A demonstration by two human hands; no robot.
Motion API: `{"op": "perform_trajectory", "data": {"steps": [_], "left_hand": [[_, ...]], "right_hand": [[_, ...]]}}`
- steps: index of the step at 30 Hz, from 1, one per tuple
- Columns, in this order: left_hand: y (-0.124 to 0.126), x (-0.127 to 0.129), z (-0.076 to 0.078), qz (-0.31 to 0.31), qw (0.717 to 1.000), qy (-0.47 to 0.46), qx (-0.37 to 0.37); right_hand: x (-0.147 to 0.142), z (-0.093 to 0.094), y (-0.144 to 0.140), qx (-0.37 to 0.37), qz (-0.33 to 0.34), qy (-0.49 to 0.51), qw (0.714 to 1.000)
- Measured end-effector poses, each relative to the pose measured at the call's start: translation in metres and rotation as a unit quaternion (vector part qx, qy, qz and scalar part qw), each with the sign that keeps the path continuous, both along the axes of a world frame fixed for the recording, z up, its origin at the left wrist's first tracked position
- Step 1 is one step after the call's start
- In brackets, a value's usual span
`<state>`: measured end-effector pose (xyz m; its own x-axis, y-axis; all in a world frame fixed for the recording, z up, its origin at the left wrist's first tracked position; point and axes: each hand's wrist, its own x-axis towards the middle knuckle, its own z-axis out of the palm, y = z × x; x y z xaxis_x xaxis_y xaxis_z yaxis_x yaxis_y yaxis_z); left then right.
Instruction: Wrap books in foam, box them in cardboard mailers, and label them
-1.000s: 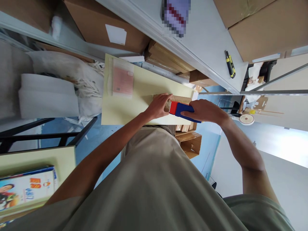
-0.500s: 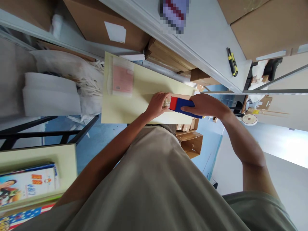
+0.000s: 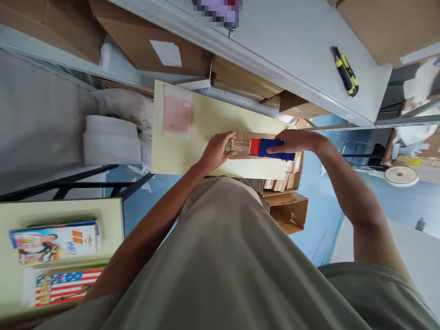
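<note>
A flat cardboard parcel (image 3: 244, 140) lies on a pale yellow table (image 3: 206, 128). My left hand (image 3: 217, 150) presses on the parcel's left end, fingers curled over its edge. My right hand (image 3: 296, 141) grips a blue and red tape dispenser (image 3: 271, 149) that rests on the parcel, red end toward my left hand. A strip of clear tape (image 3: 237, 146) shows between the dispenser and my left hand.
A pink packet in clear wrap (image 3: 178, 115) lies at the table's left end. A yellow-black utility knife (image 3: 345, 71) sits on the grey shelf (image 3: 292, 46). Cardboard boxes (image 3: 287, 208) stand under the table. Books (image 3: 57, 240) lie on a second table at lower left.
The view has shifted, showing more of the books at lower left. The dispenser has slid a little to the right along the parcel, away from my left hand.
</note>
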<state>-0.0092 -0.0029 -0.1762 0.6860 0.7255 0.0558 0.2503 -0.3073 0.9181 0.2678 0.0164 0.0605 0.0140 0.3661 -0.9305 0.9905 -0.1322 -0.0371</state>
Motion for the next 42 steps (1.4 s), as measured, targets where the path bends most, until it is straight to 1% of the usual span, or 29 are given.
{"op": "perform_trajectory", "data": {"steps": [5, 7, 9, 11, 14, 16, 18, 20, 22, 25, 27, 30, 32, 34, 36, 38, 40, 42], "left_hand": [[-0.004, -0.002, 0.007, 0.018, 0.998, 0.062, 0.020], [-0.007, -0.003, 0.009, 0.024, 0.995, 0.089, 0.029], [-0.012, -0.004, 0.013, 0.028, 0.992, 0.114, 0.036], [-0.018, -0.002, 0.019, 0.036, 0.988, 0.145, 0.047], [-0.029, 0.008, 0.032, 0.041, 0.976, 0.198, 0.082], [-0.036, 0.021, 0.040, 0.021, 0.967, 0.229, 0.108], [-0.041, 0.037, 0.044, -0.011, 0.958, 0.259, 0.119], [-0.041, 0.051, 0.042, -0.030, 0.949, 0.291, 0.118], [-0.039, 0.059, 0.038, -0.033, 0.940, 0.319, 0.114], [-0.036, 0.062, 0.034, -0.032, 0.932, 0.343, 0.117], [-0.036, 0.061, 0.036, -0.031, 0.930, 0.347, 0.119], [-0.036, 0.060, 0.043, -0.029, 0.931, 0.347, 0.111], [-0.037, 0.062, 0.049, -0.028, 0.932, 0.347, 0.100], [-0.038, 0.064, 0.054, -0.028, 0.933, 0.349, 0.088], [-0.038, 0.065, 0.056, -0.030, 0.931, 0.356, 0.081], [-0.038, 0.066, 0.055, -0.035, 0.926, 0.366, 0.084], [-0.038, 0.065, 0.053, -0.043, 0.922, 0.374, 0.091], [-0.038, 0.063, 0.051, -0.050, 0.919, 0.380, 0.094]], "right_hand": [[0.022, -0.038, -0.006, 0.003, 0.000, 0.035, 0.999], [0.027, -0.051, -0.007, 0.017, 0.010, 0.052, 0.998], [0.029, -0.061, -0.009, 0.039, 0.028, 0.060, 0.997], [0.029, -0.068, -0.011, 0.063, 0.043, 0.064, 0.995], [0.027, -0.071, -0.014, 0.088, 0.050, 0.073, 0.992], [0.026, -0.071, -0.017, 0.095, 0.046, 0.080, 0.991], [0.025, -0.070, -0.021, 0.104, 0.041, 0.089, 0.990], [0.024, -0.071, -0.024, 0.118, 0.037, 0.097, 0.988], [0.023, -0.072, -0.025, 0.129, 0.037, 0.107, 0.985], [0.024, -0.071, -0.019, 0.123, 0.045, 0.123, 0.984], [0.031, -0.068, -0.014, 0.106, 0.049, 0.129, 0.985], [0.059, -0.062, -0.011, 0.077, 0.040, 0.141, 0.986], [0.090, -0.056, -0.015, 0.057, 0.026, 0.149, 0.987], [0.128, -0.048, -0.022, 0.042, 0.017, 0.139, 0.989], [0.163, -0.039, -0.028, 0.026, 0.020, 0.105, 0.994], [0.190, -0.031, -0.033, 0.012, 0.034, 0.068, 0.997], [0.205, -0.030, -0.035, 0.006, 0.052, 0.047, 0.998], [0.209, -0.038, -0.036, 0.014, 0.064, 0.046, 0.997]]}}
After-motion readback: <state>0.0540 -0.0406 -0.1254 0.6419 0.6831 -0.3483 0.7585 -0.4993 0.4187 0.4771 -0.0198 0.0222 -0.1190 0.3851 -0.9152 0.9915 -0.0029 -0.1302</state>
